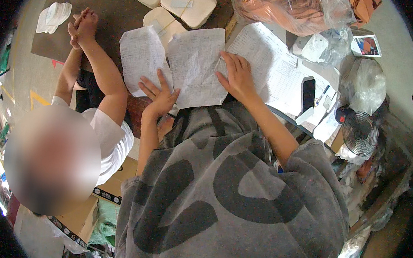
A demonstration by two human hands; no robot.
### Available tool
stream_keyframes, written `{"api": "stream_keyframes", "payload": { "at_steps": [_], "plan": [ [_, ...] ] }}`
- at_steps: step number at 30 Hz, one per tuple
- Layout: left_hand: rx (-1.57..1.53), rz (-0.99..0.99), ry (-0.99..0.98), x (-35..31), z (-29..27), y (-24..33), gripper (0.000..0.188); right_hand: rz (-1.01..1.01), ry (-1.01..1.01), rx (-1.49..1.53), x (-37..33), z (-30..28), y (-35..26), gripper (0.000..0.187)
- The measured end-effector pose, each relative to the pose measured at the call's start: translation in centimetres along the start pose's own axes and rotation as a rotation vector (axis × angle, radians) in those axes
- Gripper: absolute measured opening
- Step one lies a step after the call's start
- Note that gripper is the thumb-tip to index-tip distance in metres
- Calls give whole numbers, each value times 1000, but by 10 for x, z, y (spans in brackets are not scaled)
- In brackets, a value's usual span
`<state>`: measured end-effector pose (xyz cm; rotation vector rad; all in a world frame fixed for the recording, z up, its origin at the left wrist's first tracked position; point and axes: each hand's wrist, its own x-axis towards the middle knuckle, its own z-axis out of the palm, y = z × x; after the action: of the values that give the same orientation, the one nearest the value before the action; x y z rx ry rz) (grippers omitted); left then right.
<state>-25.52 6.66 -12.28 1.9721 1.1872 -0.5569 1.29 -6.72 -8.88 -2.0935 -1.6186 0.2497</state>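
Two creased sheets of handwritten paper lie side by side at the table's near edge. My left hand rests with spread fingers on the lower right part of the left sheet, close to where the sheets meet. At the right edge of the right sheet is my right hand, its fingers apart and slightly bent, touching the paper. More written sheets are spread just to its right. Nothing shows in either hand.
Banded bundles of cream pads lie beyond the sheets. A phone, a pen and plastic-wrapped orange material are on the right, near a black fan. At left, another person's clasped hands rest near stacked white pieces.
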Motion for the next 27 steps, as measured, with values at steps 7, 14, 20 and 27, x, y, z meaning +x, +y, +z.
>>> {"api": "stream_keyframes", "payload": {
  "at_steps": [7,14,20,27],
  "plan": [
    [-14,34,38,-1,1,-2,110,-75,104,-85,-5,12,7,55],
    [45,-34,-18,-1,-4,4,110,-47,158,-39,-6,15,7,56],
    [23,-37,-36,3,2,-3,109,-10,185,62,-6,13,7,61],
    [43,59,44,9,12,-17,110,19,164,64,-7,13,6,56]
  ]
}}
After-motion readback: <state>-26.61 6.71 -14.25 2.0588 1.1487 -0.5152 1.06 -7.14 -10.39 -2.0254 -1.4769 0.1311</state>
